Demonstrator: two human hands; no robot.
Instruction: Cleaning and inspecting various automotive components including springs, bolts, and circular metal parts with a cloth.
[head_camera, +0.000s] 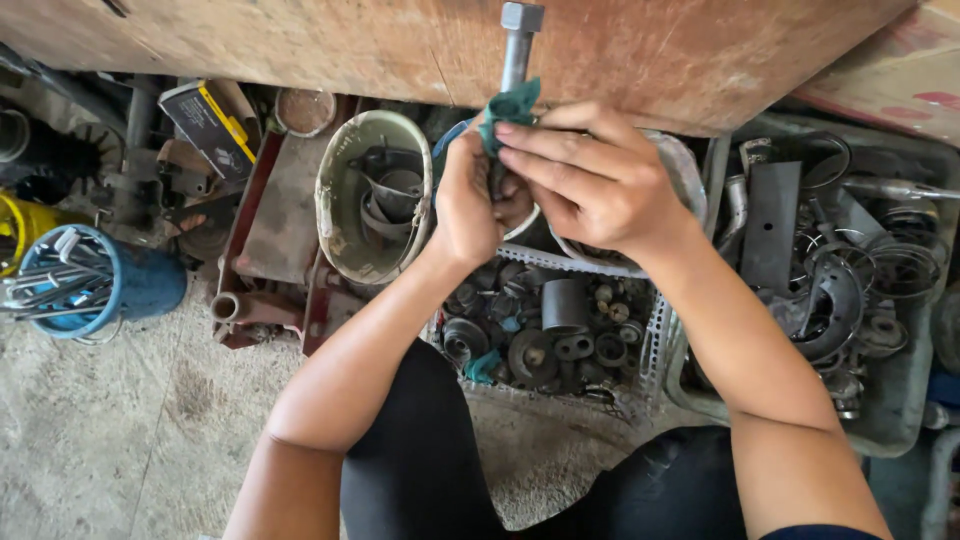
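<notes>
A long grey metal bolt with a hexagonal head points up and away from me, in front of a wooden board. My left hand grips its lower shank. My right hand is closed around a green rag wrapped about the bolt just below the bare upper part. The bolt's lower end is hidden behind my fingers. Both hands are held over a white plastic basket full of dark metal parts.
A dirty pale bucket with metal rings lies on its side to the left. A blue can holds several metal rods at far left. A grey tray of rings and scrap sits right. My knees are at the bottom, above concrete floor.
</notes>
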